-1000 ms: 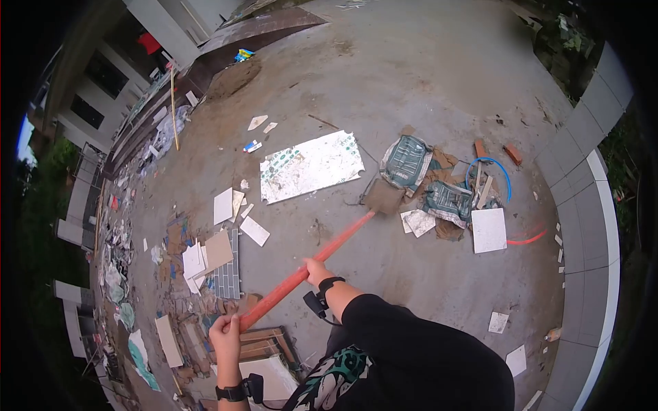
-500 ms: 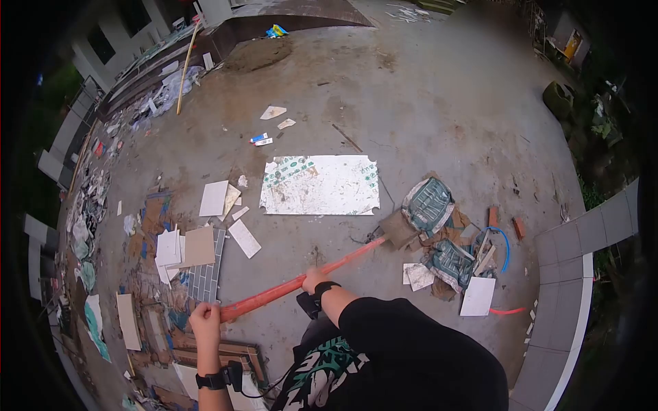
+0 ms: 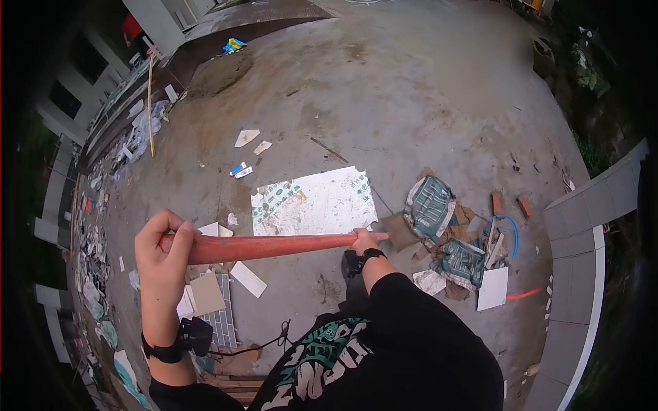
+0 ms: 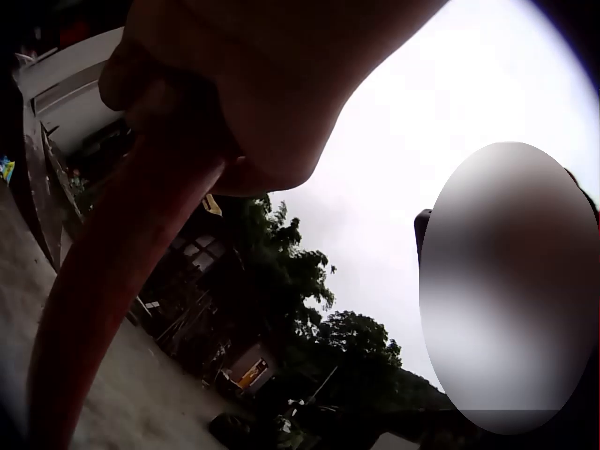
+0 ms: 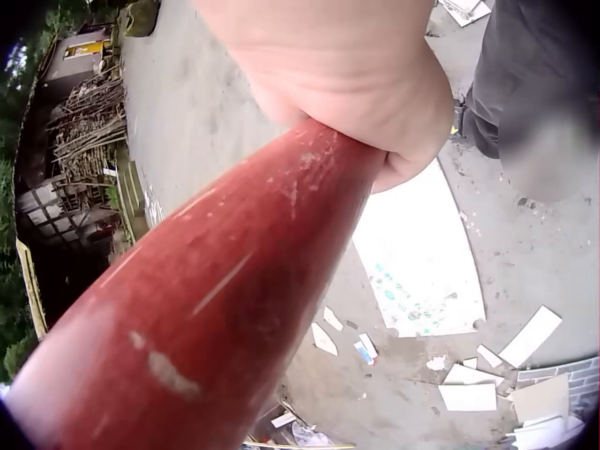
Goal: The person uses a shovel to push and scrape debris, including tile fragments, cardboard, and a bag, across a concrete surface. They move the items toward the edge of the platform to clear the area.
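Across the head view runs a shovel with a long red handle point(image 3: 274, 248), and its square, dirt-coloured blade point(image 3: 401, 233) lies by a torn green-and-grey sack point(image 3: 430, 209). My left hand point(image 3: 163, 243) grips the handle's thick end, raised toward the camera, thumb along the near side. Farther down, close to the blade, my right hand point(image 3: 367, 241) wraps round the handle. In the left wrist view the left hand point(image 4: 234, 84) curls over the handle, its fingers dark in shadow. The right wrist view shows the right hand point(image 5: 356, 84) closed round the red shaft.
A white printed board point(image 3: 312, 203) lies on the concrete ahead. A second torn sack point(image 3: 460, 264), a white tile point(image 3: 493, 288) and a blue hose point(image 3: 514, 236) lie to the right. Tile pieces and rubble cover the left side. A low tiled wall point(image 3: 572, 274) borders the right.
My left hand has risen toward the camera, lifting the handle's end so the shaft lies nearly level in view. The right hand has moved right and forward along the handle, closer to the blade.
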Demonstrator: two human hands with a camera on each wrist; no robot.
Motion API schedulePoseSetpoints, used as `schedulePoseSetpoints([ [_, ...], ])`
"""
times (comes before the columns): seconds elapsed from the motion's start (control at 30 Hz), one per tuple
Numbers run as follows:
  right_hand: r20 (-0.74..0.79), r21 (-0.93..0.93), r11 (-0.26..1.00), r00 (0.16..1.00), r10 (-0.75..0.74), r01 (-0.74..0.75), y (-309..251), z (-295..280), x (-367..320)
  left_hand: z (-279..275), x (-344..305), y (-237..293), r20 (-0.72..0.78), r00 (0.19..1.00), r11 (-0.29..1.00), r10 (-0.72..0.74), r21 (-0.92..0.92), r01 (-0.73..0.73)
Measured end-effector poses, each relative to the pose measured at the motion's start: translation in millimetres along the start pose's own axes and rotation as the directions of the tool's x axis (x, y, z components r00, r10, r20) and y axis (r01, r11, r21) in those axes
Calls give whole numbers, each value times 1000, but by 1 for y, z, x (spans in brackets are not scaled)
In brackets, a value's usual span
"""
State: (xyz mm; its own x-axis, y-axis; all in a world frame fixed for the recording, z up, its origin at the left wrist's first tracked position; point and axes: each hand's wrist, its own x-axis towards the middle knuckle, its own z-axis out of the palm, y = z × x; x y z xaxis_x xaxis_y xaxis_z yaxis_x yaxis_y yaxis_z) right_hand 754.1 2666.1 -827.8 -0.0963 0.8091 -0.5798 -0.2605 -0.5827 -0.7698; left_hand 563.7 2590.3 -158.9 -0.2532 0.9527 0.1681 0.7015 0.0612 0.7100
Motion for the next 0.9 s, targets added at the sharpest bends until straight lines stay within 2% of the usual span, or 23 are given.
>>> schedulePoseSetpoints([
  [0.03,-11,127,990,998,61,-59,-7,5,23,4,26,6,29,999,1000,-21,5,21],
  [0.07,-22,161,986,998,53,-49,-41,-7,-7,8,53,12,60,998,999,-36,9,35],
  [0.1,-97,624,742,919,383,-244,-98,11,-18,12,79,17,108,994,1000,-5,31,2],
  [0.13,20,927,269,753,658,-260,-184,57,-22,15,103,27,139,990,996,3,93,-16],
  [0.17,5,919,292,746,666,-267,-207,59,-14,23,125,39,142,989,993,35,104,-50],
  [0.2,8,935,258,741,671,-244,-221,62,5,29,148,50,155,987,990,53,118,-72],
  [0.3,204,960,10,722,661,-280,-264,65,48,51,207,78,140,974,967,180,155,-201],
  [0.4,171,973,10,746,643,-231,-303,78,92,63,262,83,164,974,963,154,198,-185],
  [0.43,149,960,93,766,625,-263,-312,81,101,65,278,80,160,975,943,156,271,-195],
  [0.47,121,868,408,917,381,-284,-261,81,138,67,290,73,171,973,942,154,272,-197],
  [0.53,263,939,47,800,540,-341,-271,80,153,67,308,64,189,952,943,240,186,-275],
  [0.57,213,945,72,767,605,-318,-274,81,159,67,315,65,196,961,947,195,218,-236],
  [0.6,160,948,102,731,664,-300,-303,85,143,67,318,66,189,963,946,191,226,-231],
  [0.63,78,943,181,714,696,-280,-330,90,135,70,323,67,168,955,945,243,182,-273],
  [0.67,75,943,182,711,699,-278,-345,93,137,77,330,67,152,942,939,298,132,-318],
  [0.73,55,929,214,687,725,-300,-359,93,144,82,347,74,177,933,922,313,179,-343],
  [0.77,103,938,189,754,648,-290,-343,91,161,85,358,68,168,924,921,344,132,-367],
  [0.8,27,942,235,751,660,-240,-363,96,163,90,372,61,164,912,916,377,80,-393],
  [0.87,-10,980,144,697,717,-134,-377,96,194,106,410,49,247,874,897,417,40,-440],
  [0.9,-1,978,151,723,691,-142,-392,97,201,113,438,36,217,877,901,429,-27,-434],
])
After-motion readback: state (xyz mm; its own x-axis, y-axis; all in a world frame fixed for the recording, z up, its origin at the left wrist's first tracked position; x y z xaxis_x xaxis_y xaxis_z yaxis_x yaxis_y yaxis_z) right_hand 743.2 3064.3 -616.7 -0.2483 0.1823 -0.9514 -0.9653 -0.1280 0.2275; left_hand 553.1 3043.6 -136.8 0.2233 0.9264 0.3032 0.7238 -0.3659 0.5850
